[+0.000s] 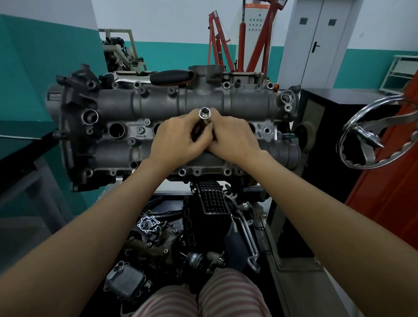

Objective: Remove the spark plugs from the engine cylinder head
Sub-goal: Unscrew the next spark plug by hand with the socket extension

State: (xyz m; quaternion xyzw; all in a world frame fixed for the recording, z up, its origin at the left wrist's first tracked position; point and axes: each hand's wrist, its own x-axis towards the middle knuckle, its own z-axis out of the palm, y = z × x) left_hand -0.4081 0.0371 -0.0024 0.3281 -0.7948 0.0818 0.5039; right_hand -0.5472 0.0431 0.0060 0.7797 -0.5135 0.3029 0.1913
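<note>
- I see the engine cylinder head (157,103) lying across the middle of the view, its row of round plug wells facing up; one open well (116,130) shows to the left of my hands.
- My left hand (177,139) curls its grip round a metal socket tube (204,115), which stands upright over the middle of the head with its open end facing the camera.
- My right hand (232,140) presses in just beside the left, fingers curled at the same tube — both grips closed on it.
- No spark plug itself shows; the hands cover the middle wells.
- A ratchet with a black handle (172,77) lies on the far edge of the head.
- A chrome handwheel (381,132) sits to the right — well apart.
</note>
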